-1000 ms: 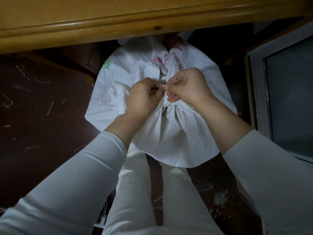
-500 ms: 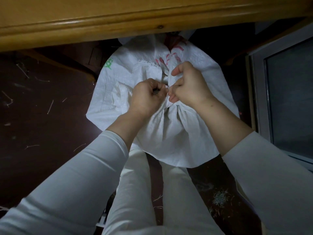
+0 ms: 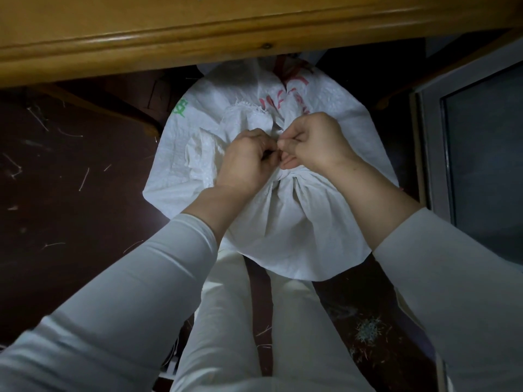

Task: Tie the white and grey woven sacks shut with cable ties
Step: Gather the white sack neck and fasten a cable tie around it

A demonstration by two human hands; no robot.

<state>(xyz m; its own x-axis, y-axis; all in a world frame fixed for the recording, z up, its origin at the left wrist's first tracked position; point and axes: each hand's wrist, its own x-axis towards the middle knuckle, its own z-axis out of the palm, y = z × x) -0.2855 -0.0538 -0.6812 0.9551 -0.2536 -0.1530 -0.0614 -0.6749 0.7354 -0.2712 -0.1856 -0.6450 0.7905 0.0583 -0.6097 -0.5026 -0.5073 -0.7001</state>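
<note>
right hand [image 3: 315,144] forefinger curled back down

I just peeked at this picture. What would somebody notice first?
Probably the big white woven sack with red and green print, standing on the dark floor in the middle. The person's left hand and right hand are bunched together at its gathered neck. A yellow wooden table edge runs across the top.

White sack, red & green print

My sack [image 3: 285,222] is white woven w/ red marks up top, green mark at left; my sleeves [image 3: 158,278] pale grey-white, trousers [image 3: 223,321] cream; floor [image 3: 65,193] dark brown; table edge [image 3: 169,32] honey-yellow wood.
</note>
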